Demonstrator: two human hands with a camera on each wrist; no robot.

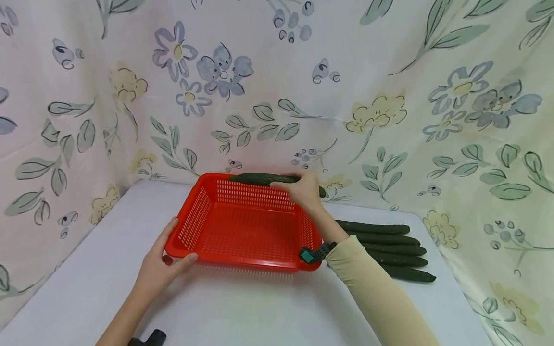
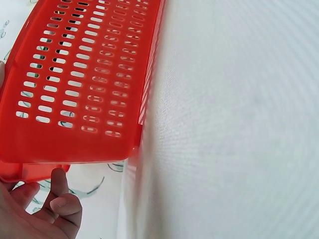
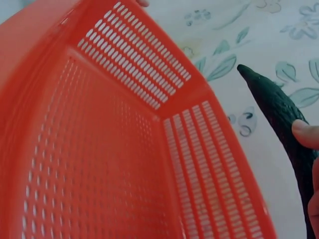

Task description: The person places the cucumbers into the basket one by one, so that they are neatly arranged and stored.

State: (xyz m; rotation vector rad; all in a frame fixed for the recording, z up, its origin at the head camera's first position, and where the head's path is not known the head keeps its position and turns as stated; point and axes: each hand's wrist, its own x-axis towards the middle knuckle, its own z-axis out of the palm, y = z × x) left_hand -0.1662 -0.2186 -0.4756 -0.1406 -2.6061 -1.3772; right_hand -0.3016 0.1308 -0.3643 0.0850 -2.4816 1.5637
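My right hand (image 1: 305, 191) grips a long dark green cucumber (image 1: 253, 179) near its middle, thumb on the near side. The cucumber lies roughly level over the far rim of a red plastic basket (image 1: 255, 230), its right end sticking out past my hand. In the right wrist view the cucumber's tapered tip (image 3: 254, 79) shows beside the basket wall, and the thumb (image 3: 304, 133) presses on its skin. At the basket's near left corner, my left hand (image 1: 156, 269) holds the rim. Seen from the left wrist, its fingers (image 2: 67, 206) curl by the corner, below the slotted side (image 2: 75, 89).
Several more cucumbers (image 1: 396, 250) lie side by side on the white table (image 1: 259, 312), right of the basket and partly behind my right forearm. A floral curtain (image 1: 277, 86) hangs along the table's back and sides. Nothing lies inside the basket.
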